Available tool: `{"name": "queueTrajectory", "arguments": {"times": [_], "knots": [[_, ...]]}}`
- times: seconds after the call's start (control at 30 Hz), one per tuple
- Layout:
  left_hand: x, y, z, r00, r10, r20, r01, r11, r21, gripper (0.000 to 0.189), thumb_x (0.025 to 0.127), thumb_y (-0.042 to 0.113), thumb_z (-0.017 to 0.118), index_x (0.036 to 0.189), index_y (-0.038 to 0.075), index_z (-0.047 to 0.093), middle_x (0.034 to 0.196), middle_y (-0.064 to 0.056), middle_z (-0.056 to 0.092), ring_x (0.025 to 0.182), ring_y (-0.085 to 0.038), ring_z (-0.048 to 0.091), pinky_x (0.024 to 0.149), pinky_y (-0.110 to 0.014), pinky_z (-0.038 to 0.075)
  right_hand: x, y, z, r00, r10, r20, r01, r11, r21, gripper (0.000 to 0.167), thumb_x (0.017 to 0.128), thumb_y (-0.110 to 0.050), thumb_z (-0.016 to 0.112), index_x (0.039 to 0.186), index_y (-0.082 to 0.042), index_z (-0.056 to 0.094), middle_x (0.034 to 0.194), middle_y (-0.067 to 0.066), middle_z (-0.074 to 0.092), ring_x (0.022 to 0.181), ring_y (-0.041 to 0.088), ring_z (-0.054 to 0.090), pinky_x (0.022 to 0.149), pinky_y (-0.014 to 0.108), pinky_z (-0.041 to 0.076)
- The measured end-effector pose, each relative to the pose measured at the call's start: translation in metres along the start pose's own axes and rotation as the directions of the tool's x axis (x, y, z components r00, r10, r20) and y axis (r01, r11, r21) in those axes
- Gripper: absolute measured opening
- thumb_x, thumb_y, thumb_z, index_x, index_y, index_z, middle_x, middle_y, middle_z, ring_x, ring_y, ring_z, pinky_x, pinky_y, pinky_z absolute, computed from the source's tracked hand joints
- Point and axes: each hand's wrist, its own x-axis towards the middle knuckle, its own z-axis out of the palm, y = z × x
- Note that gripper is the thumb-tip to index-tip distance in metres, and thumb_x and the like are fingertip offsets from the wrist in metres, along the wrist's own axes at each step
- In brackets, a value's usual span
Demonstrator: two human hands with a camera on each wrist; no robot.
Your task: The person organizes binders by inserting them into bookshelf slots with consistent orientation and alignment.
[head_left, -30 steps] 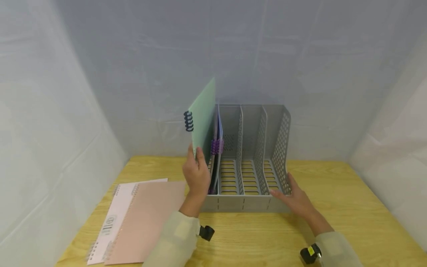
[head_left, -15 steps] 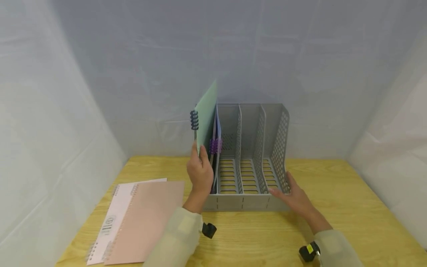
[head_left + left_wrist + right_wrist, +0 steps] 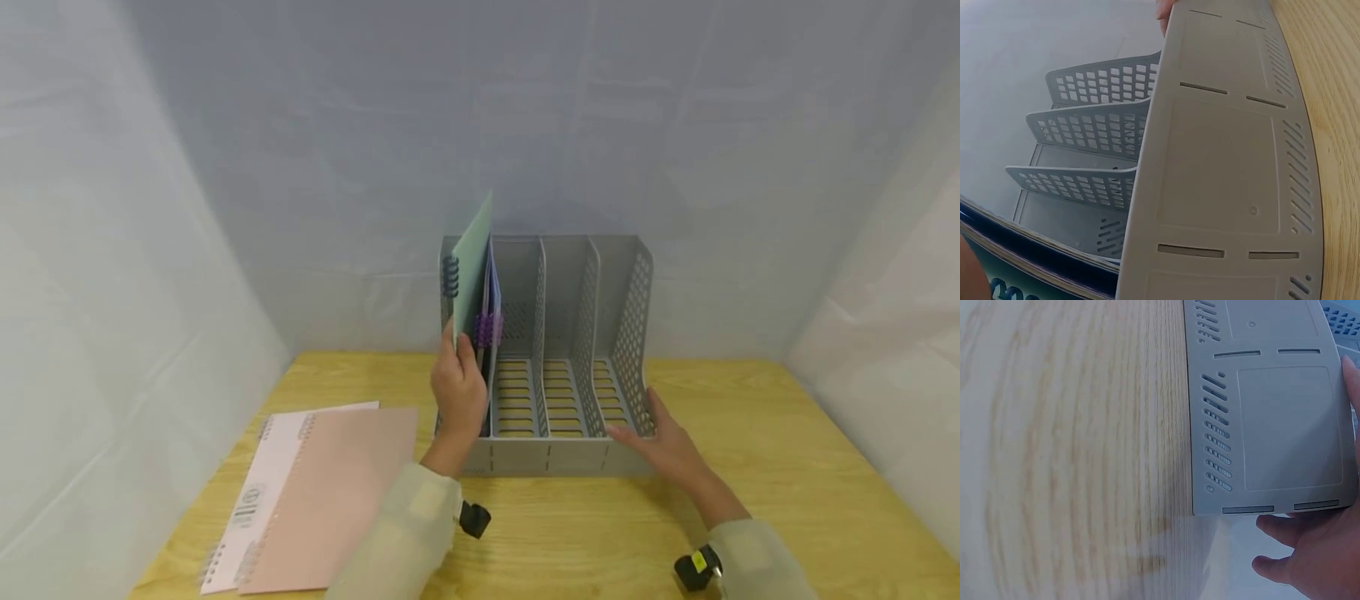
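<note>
In the head view my left hand pinches the lower front edge of a mint-green notebook with dark blue binding rings. The notebook stands upright in the leftmost slot of a grey desktop file organizer, its top corner rising above the back wall. Just to its right, notebooks with purple rings share that slot. My right hand grips the organizer's front right corner, thumb over the front rim and fingers along the outer side. The right wrist view shows fingertips beyond the organizer's end.
Left on the wooden table lie a pink spiral notebook and, partly beneath it, a white one with a printed mark. The organizer's perforated dividers separate its slots. White sheeting surrounds the table on three sides.
My left hand has carried the mint-green notebook to the right and slightly down, deeper into the leftmost slot. The organizer's left wall now shows. My right hand keeps its place.
</note>
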Motion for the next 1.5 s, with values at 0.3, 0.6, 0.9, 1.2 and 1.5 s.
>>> {"name": "queueTrajectory", "arguments": {"times": [0.3, 0.6, 0.9, 1.2, 1.5], "knots": [[-0.001, -0.010, 0.007, 1.000, 0.004, 0.012, -0.004, 1.000, -0.029, 0.055, 0.106, 0.035, 0.030, 0.136, -0.007, 0.049, 0.069, -0.018, 0.056, 0.057, -0.026, 0.049, 0.060, -0.048, 0.048, 0.003, 0.003, -0.002, 1.000, 0.016, 0.003, -0.016, 1.000, -0.004, 0.106, 0.090, -0.059, 0.057, 0.155, -0.004, -0.006, 0.156, 0.030, 0.009, 0.137, 0.055, 0.021, 0.108, 0.066, 0.023], [-0.008, -0.021, 0.011, 1.000, -0.006, -0.008, 0.006, 1.000, -0.016, 0.034, 0.104, 0.010, 0.042, 0.131, -0.006, 0.053, 0.115, -0.026, 0.065, 0.103, -0.039, 0.064, 0.083, -0.053, 0.052, 0.003, 0.004, 0.000, 1.000, 0.019, 0.007, -0.019, 1.000, -0.002, 0.106, 0.090, -0.059, 0.058, 0.155, -0.004, -0.006, 0.156, 0.031, 0.009, 0.137, 0.055, 0.020, 0.108, 0.066, 0.022], [-0.017, -0.029, 0.012, 0.999, -0.039, -0.018, 0.039, 0.999, -0.015, 0.035, 0.104, 0.009, 0.042, 0.133, -0.006, 0.052, 0.110, -0.027, 0.066, 0.088, -0.038, 0.066, 0.072, -0.052, 0.053, 0.001, 0.001, 0.001, 1.000, 0.009, 0.001, -0.009, 1.000, 0.010, 0.106, 0.090, -0.058, 0.059, 0.155, -0.005, -0.006, 0.156, 0.031, 0.009, 0.137, 0.054, 0.021, 0.108, 0.066, 0.022], [-0.023, -0.034, 0.014, 0.999, -0.024, -0.027, 0.024, 1.000, 0.005, 0.035, 0.105, 0.012, 0.040, 0.131, -0.008, 0.052, 0.106, -0.027, 0.067, 0.089, -0.040, 0.066, 0.072, -0.053, 0.053, 0.001, 0.001, 0.002, 1.000, 0.007, 0.008, -0.007, 1.000, 0.022, 0.105, 0.090, -0.058, 0.058, 0.155, -0.006, -0.007, 0.157, 0.030, 0.009, 0.138, 0.054, 0.020, 0.108, 0.066, 0.022], [-0.026, -0.034, 0.010, 0.997, -0.064, 0.042, 0.066, 0.997, -0.047, 0.037, 0.105, 0.009, 0.038, 0.136, -0.007, 0.047, 0.115, -0.028, 0.063, 0.100, -0.041, 0.063, 0.080, -0.055, 0.051, 0.001, 0.001, 0.002, 1.000, 0.004, -0.001, -0.004, 1.000, 0.019, 0.105, 0.090, -0.057, 0.058, 0.155, -0.005, -0.006, 0.156, 0.032, 0.010, 0.138, 0.054, 0.019, 0.108, 0.066, 0.022]]}}
